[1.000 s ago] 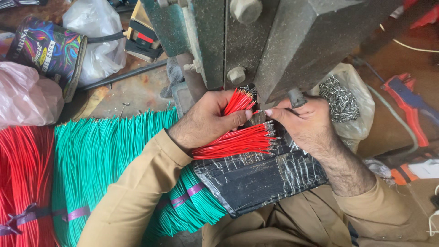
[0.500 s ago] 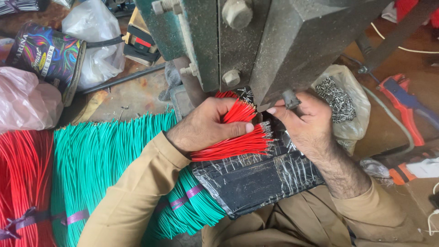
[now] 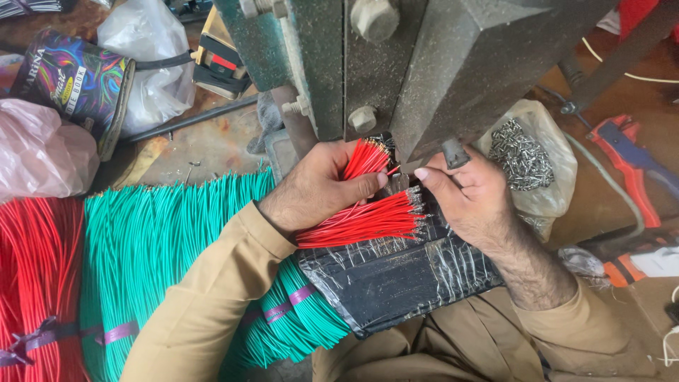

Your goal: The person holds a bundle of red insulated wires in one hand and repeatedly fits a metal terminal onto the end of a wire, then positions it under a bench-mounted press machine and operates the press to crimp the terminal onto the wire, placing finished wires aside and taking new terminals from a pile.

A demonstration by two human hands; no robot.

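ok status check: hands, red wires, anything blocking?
Left hand grips red wires. Right hand pinches one wire at the green press. Nothing between hands and press.

The dark green metal press (image 3: pixel 424 64) runs off the top edge; its working point lies hidden behind the hands. The red wire bundle (image 3: pixel 32 283) is cut off at the left.

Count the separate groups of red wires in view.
3. One big bundle lies at the far left; the left hand holds a fanned bunch; another bunch lies under it on the black pad. More may be hidden.
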